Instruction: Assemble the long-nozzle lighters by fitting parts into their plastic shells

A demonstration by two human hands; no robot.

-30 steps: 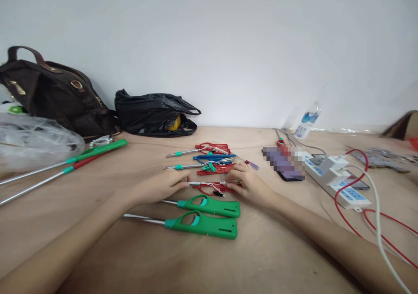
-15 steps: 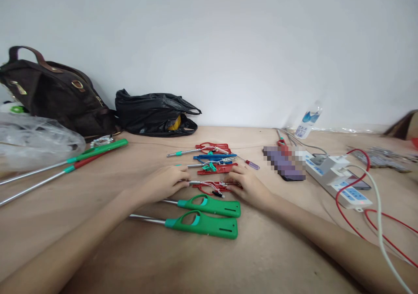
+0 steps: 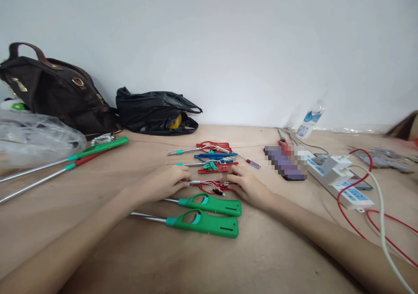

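Between my hands lies an opened long-nosed red lighter (image 3: pixel 213 184), with white wires and a small black part showing inside. My left hand (image 3: pixel 170 181) pinches its metal tube. At the handle end, the fingers of my right hand (image 3: pixel 246 184) are closed on the lighter; their tips partly hide what they grip. Just beyond are another opened red lighter (image 3: pixel 222 169) with a teal trigger piece, an opened blue lighter (image 3: pixel 217 155) and a further opened red lighter (image 3: pixel 225 146). Nearer to me, two whole green lighters (image 3: pixel 225 207) lie side by side.
A small screwdriver (image 3: pixel 253 163) lies beyond my right hand. To the right are a phone (image 3: pixel 287 165), a power strip (image 3: pixel 351 196) with cables and a tilted bottle (image 3: pixel 310 119). Leftward are more lighters (image 3: pixel 101 148), a dark bag (image 3: pixel 62 93) and a black plastic bag (image 3: pixel 150 111).
The view has shifted very slightly. My right fingers have moved a little at the red lighter's handle end; my left hand keeps its hold on the tube.
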